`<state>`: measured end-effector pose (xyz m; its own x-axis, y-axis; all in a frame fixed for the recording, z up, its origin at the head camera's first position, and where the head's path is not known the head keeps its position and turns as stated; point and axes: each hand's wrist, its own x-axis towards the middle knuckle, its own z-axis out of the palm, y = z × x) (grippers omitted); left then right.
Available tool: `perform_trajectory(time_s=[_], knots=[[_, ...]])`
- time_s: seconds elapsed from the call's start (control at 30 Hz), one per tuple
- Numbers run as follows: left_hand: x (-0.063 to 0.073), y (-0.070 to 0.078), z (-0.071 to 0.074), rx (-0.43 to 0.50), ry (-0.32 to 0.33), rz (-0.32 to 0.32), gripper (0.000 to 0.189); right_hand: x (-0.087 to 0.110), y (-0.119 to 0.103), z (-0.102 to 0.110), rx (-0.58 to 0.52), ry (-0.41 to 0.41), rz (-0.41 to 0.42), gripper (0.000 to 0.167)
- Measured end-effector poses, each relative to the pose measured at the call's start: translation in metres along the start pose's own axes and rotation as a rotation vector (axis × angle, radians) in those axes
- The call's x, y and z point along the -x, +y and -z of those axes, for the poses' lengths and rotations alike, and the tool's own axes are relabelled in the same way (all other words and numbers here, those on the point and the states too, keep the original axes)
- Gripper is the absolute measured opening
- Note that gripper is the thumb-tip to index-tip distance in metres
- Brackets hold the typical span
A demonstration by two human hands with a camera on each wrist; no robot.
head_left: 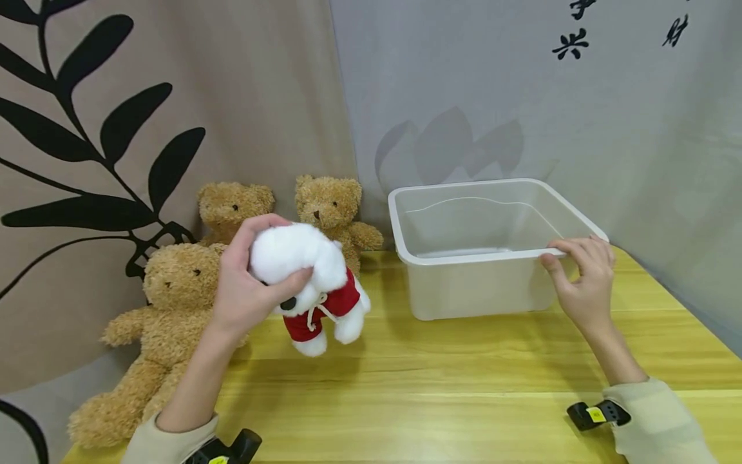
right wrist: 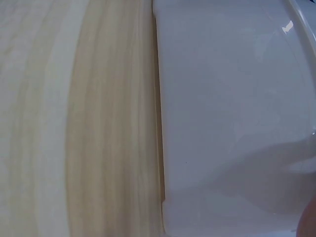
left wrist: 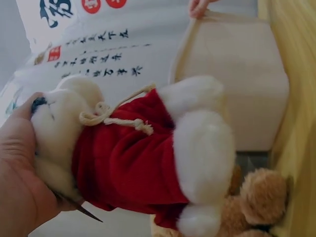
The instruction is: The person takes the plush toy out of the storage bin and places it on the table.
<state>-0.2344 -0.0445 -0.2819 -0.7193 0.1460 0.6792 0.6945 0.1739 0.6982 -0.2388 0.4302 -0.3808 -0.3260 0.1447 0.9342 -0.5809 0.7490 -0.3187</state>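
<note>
My left hand (head_left: pixel 249 280) grips a white plush dog (head_left: pixel 301 258) by its head, thumb across the face. The toy wears a red top with a cream drawstring (left wrist: pixel 116 121), and its white legs hang down over the table. In the left wrist view its body stretches sideways away from the palm. On the right, my right hand (head_left: pixel 585 277) holds the front right rim of a white plastic bin (head_left: pixel 481 287), fingers over the edge and thumb outside. The right wrist view shows mostly the bin's side wall (right wrist: pixel 232 108) and a bit of skin at the lower right.
A large tan teddy bear (head_left: pixel 180 335) sits at the table's left edge. Two more bears, one at the back left (head_left: pixel 234 203) and one nearer the bin (head_left: pixel 330 206), sit behind the plush dog. A printed curtain (head_left: pixel 278 96) hangs behind the wooden table (head_left: pixel 406 399).
</note>
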Motion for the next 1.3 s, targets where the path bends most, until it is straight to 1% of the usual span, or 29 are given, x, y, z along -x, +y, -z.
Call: perform_trajectory(time_s=[0.07, 0.2, 0.43, 0.73, 0.8, 0.87, 0.97, 1.13, 1.2, 1.3], knots=[[0.004, -0.002, 0.005, -0.050, -0.039, 0.027, 0.061, 0.000, 0.000, -0.001, -0.002, 0.000, 0.000, 0.068], [0.013, -0.008, 0.014, -0.115, -0.109, 0.073, 0.061, 0.000, 0.000, -0.003, -0.008, 0.002, 0.000, 0.069], [0.019, -0.021, 0.021, -0.142, -0.194, 0.107, 0.059, 0.000, -0.002, -0.003, -0.015, 0.009, -0.008, 0.069], [0.021, -0.038, 0.020, -0.175, -0.333, 0.192, 0.061, 0.000, -0.005, -0.005, -0.014, 0.018, -0.009, 0.069], [0.020, -0.040, 0.021, -0.166, -0.367, 0.203, 0.061, -0.001, -0.007, -0.005, -0.016, 0.019, -0.006, 0.070], [0.020, -0.042, 0.024, -0.135, -0.409, 0.210, 0.061, -0.003, -0.010, -0.006, -0.021, 0.021, -0.003, 0.070], [0.018, -0.043, 0.030, -0.065, -0.491, 0.227, 0.063, -0.006, -0.015, -0.005, -0.029, 0.028, -0.002, 0.071], [0.015, -0.046, 0.040, 0.001, -0.622, 0.277, 0.071, -0.008, -0.024, -0.003, -0.039, 0.035, -0.005, 0.073], [0.015, -0.047, 0.044, 0.016, -0.659, 0.286, 0.074, -0.008, -0.026, -0.003, -0.038, 0.032, -0.006, 0.073], [0.015, -0.050, 0.048, 0.032, -0.688, 0.290, 0.075, -0.007, -0.026, -0.003, -0.032, 0.030, -0.007, 0.074]])
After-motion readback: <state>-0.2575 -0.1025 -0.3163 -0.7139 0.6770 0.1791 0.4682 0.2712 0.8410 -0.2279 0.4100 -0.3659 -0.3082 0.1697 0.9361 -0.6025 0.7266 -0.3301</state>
